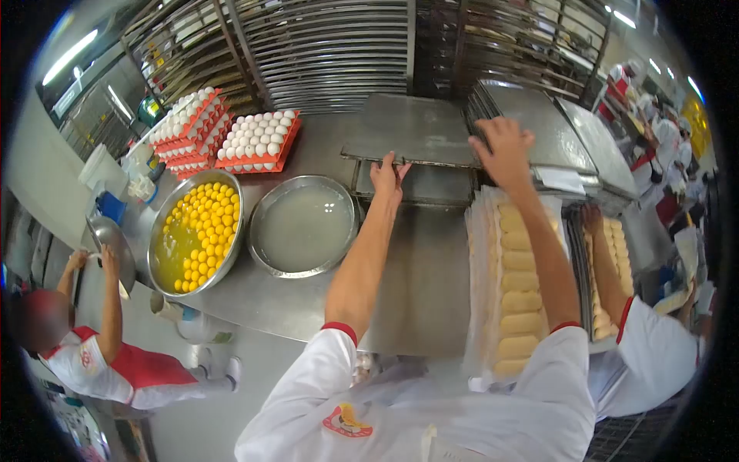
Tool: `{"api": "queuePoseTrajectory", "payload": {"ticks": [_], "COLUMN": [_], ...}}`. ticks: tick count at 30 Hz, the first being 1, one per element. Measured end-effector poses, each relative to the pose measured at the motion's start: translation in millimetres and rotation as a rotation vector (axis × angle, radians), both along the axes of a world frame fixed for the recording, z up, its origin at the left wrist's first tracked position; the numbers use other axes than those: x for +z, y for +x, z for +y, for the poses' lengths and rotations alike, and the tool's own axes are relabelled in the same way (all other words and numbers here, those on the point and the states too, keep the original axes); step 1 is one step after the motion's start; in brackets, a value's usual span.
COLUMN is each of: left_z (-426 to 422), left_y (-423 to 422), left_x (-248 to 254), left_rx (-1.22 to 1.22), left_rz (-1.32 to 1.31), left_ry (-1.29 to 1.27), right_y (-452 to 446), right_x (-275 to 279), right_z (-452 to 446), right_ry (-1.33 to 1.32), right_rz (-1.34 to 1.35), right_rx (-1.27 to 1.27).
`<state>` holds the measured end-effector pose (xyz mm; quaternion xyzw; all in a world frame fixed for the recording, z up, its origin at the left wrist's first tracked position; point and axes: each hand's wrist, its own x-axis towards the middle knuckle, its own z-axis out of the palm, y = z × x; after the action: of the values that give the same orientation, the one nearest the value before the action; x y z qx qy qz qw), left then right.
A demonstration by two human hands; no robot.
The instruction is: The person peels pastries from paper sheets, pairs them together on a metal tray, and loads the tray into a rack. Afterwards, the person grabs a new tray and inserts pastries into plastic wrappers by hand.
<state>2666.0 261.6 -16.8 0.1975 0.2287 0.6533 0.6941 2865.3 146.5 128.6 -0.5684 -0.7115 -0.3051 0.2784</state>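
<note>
My left hand (387,176) grips the near edge of a flat metal baking tray (416,127), which is tilted slightly. Beneath it lies another baking tray (431,183). My right hand (504,152) is open, fingers spread, by the right end of the upper tray; I cannot tell whether it touches anything. Just behind that hand stands a stack of metal trays (536,123). Below my right forearm, a paper-lined tray of pale bread rolls (516,285) sits on the steel table (419,285).
To the left are a bowl of egg yolks (206,231), a bowl of cloudy liquid (304,225) and eggs in red cartons (258,138). Metal racks (331,54) stand behind. A co-worker (115,354) holds a bowl at left; another's arm (612,269) reaches in at right over more rolls.
</note>
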Motion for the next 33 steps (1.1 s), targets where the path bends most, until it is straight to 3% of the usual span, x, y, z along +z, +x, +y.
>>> {"api": "queuePoseTrajectory", "payload": {"ticks": [5,11,13,15,17,19,21,23,26,28,29,31,33], "left_z": [-55,-152,-199,-254,-313,-367,-420,-473,-541,-573,-586,-606,-622], "left_y": [-19,-96,-126,-157,-179,-213,-249,-280,-308,-318,-321,-320,-320], "left_x": [21,30,20,9,-2,-26,-50,-60,-86,-108,-111,-111,-119], "left_rx": [0.043,0.0,0.016,0.038,0.22,0.196,0.138,0.104,0.14,0.185,0.171,0.179,0.155], "left_rz": [-0.023,-0.078,-0.05,-0.025,0.177,0.198,0.193,0.176,0.295,0.312,0.308,0.355,0.34], "left_ry": [-0.01,0.077,0.02,-0.036,-0.002,-0.021,-0.026,-0.174,-0.319,-0.3,-0.301,-0.291,-0.274], "right_y": [21,-12,-20,-44,-72,-81,-118,-156,-196,-199,-203,-207,-205], "right_x": [2,-24,-43,-47,-68,-118,-153,-171,-176,-201,-204,-207,-219], "right_z": [-46,-114,-125,-145,-167,-178,-228,-289,-365,-391,-407,-432,-450], "right_ry": [0.069,-0.111,-0.148,-0.531,-0.434,-0.539,-0.552,-0.604,-0.457,-0.651,-0.644,-0.686,-0.672], "right_rz": [0.234,0.408,0.494,0.935,1.018,1.229,1.096,1.152,1.015,1.327,1.325,1.572,1.446], "right_rx": [-0.18,-0.163,-0.1,0.021,0.059,0.452,0.155,0.18,0.042,0.2,0.185,0.114,0.052]}}
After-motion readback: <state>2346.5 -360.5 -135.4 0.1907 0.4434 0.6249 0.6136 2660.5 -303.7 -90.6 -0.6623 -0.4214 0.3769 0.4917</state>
